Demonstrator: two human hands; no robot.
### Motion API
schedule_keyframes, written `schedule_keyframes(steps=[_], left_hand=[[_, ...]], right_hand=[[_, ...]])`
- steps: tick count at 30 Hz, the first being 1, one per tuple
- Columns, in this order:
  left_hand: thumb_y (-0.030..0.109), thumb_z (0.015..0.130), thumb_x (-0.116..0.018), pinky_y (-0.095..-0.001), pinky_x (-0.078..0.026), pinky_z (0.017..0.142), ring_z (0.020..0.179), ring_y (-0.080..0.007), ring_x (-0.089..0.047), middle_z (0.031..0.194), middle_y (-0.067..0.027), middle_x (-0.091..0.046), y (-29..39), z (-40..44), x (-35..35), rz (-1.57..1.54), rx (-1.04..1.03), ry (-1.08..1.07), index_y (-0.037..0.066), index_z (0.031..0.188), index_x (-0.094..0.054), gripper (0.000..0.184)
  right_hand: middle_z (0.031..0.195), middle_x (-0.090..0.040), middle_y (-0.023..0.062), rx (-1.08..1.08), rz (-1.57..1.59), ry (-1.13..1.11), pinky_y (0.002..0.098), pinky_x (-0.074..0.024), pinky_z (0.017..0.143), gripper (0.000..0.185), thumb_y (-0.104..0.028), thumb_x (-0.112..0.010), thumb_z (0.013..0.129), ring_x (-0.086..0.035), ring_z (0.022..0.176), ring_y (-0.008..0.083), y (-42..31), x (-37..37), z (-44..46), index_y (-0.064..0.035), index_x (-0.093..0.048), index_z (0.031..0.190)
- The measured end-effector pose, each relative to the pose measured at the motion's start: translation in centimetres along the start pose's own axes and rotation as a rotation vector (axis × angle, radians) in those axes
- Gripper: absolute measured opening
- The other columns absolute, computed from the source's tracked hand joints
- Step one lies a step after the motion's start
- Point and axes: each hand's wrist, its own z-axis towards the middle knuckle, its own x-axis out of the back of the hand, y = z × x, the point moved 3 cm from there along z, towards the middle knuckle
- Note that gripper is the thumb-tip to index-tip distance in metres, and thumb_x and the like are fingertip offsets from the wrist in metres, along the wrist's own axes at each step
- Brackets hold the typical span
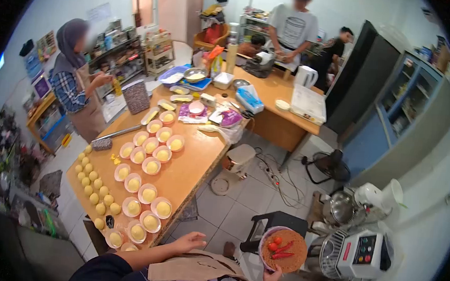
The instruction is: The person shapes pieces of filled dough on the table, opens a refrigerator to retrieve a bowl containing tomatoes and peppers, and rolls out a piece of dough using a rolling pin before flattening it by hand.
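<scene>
My right hand [272, 277] is closed on the near edge of a round, pale-rimmed bowl [263, 255]. Inside it is a brown, grainy-looking surface [294, 260]; I cannot tell what that is. Red chillies [282, 250] and small red tomatoes [275, 242] lie on top. My left hand [190, 242] is held out in front of my apron [196, 268], fingers extended and nothing in them. It is nearest the corner of a wooden table [197, 180], where pale yellow dough balls [149, 194] sit in paper cups.
Bare dough balls [93, 175] line the table's left edge. A black stool [261, 225] stands by the bowl. A mixer [365, 254], a floor fan [329, 165] and cables [279, 182] are at right. One person [79, 80] stands at left; others [294, 26] are at the back.
</scene>
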Motion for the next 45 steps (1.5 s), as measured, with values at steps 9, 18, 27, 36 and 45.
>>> schedule_keyframes(steps=[9,18,27,36,45], left_hand=[[0.028,0.09,-0.066,-0.0305,-0.046,0.092,0.108,-0.0163,-0.057,0.117,-0.0095,-0.061,-0.5,4.3,1.3,-0.033,-0.005,0.337,0.006,0.122,-0.058,0.039],[0.025,0.091,-0.065,-0.0291,-0.047,0.089,0.1,-0.0122,-0.058,0.107,-0.0058,-0.065,-0.6,7.9,-0.3,-0.093,-0.036,0.471,0.005,0.117,-0.06,0.033],[0.026,0.09,-0.066,-0.0327,-0.05,0.087,0.099,-0.0167,-0.062,0.108,-0.0091,-0.067,2.3,7.4,1.2,-0.016,-0.111,0.61,0.007,0.117,-0.061,0.033],[0.028,0.089,-0.065,-0.0338,-0.051,0.084,0.1,-0.0194,-0.063,0.11,-0.0105,-0.066,4.2,8.5,9.0,-0.099,-0.191,0.733,0.006,0.115,-0.062,0.033],[0.027,0.091,-0.064,-0.0328,-0.052,0.083,0.101,-0.0203,-0.063,0.111,-0.0108,-0.065,8.1,7.5,16.6,0.043,-0.252,0.845,0.005,0.115,-0.063,0.032]], right_hand=[[0.116,-0.063,0.0144,-0.081,-0.09,0.069,0.0425,-0.0485,0.094,0.053,-0.02,-0.065,0.076,-0.059,0.108,0.0299,-3.6,-3.7,11.7,0.0006,-0.053,0.123],[0.113,-0.063,0.0143,0.12,-0.768,0.131,0.0409,-0.0481,0.092,0.051,-0.017,-0.066,0.076,-0.059,0.106,0.0283,-8.4,-15.8,18.9,0.0007,-0.054,0.121],[0.109,-0.063,0.0142,0.952,-1.643,0.036,0.0393,-0.0477,0.091,0.048,-0.015,-0.066,0.076,-0.059,0.103,0.0268,-7.7,-25.3,26.1,0.0008,-0.054,0.12],[0.102,-0.066,0.011,0.362,-1.829,-1.026,0.0346,-0.0489,0.084,0.034,-0.014,-0.068,0.081,-0.061,0.096,0.0218,18.7,-46.9,17.3,-0.0019,-0.062,0.112],[0.107,-0.061,0.0161,0.833,-1.923,-1.744,0.0424,-0.046,0.089,0.032,-0.017,-0.069,0.078,-0.058,0.103,0.0345,30.3,-57.8,-2.0,-0.0036,-0.062,0.106]])
